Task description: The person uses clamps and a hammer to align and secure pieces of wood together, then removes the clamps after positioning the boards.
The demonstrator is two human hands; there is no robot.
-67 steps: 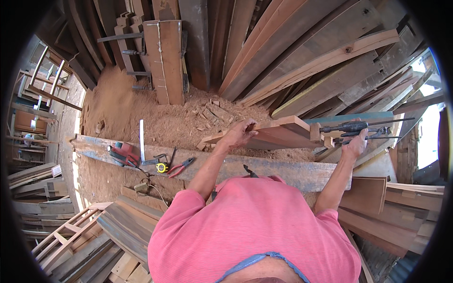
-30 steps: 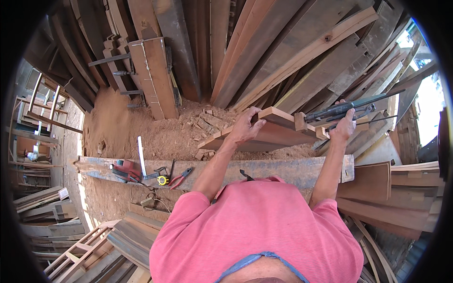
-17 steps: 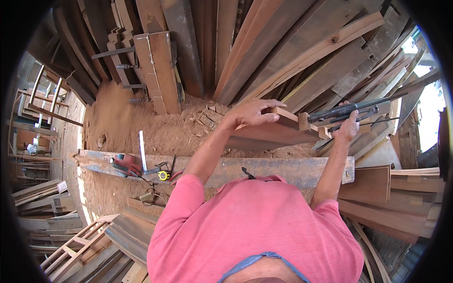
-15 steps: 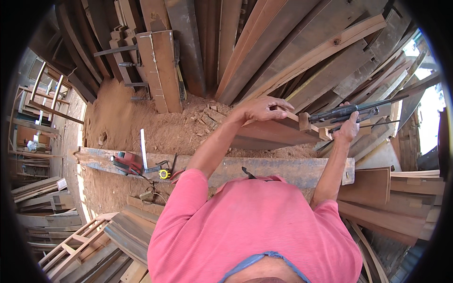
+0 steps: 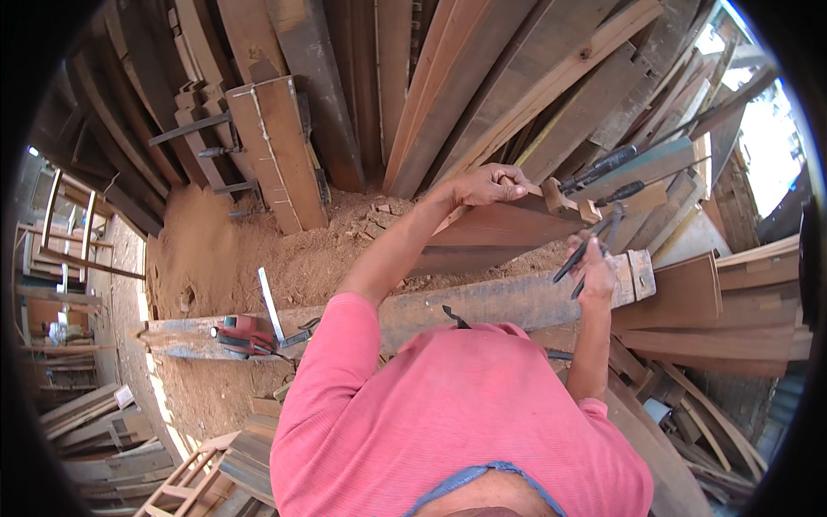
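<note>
My left hand (image 5: 491,184) is closed over the upper edge of a reddish-brown wooden panel (image 5: 508,226). Small wooden blocks (image 5: 558,196) sit at the panel's right end. Nearer to me, my right hand (image 5: 594,269) grips a dark two-handled tool that looks like pliers (image 5: 613,226); its jaws point away from me and its handles spread below. Just beyond it, two black-handled tools (image 5: 601,170) stick out beside the blocks, perhaps clamp screws. Where the panel's lower end rests is partly hidden.
A long worn beam (image 5: 413,312) runs across in front of me. On its left part lie a red power tool (image 5: 244,336) and a metal square (image 5: 270,302). A clamped wooden piece (image 5: 274,155) stands ahead in sawdust (image 5: 207,233). Boards (image 5: 448,86) lean along the back.
My right hand has come back from the black-handled tools toward me, with the pliers-like tool now plainly seen in it. My left fingers have curled over the panel edge. The view has shifted somewhat.
</note>
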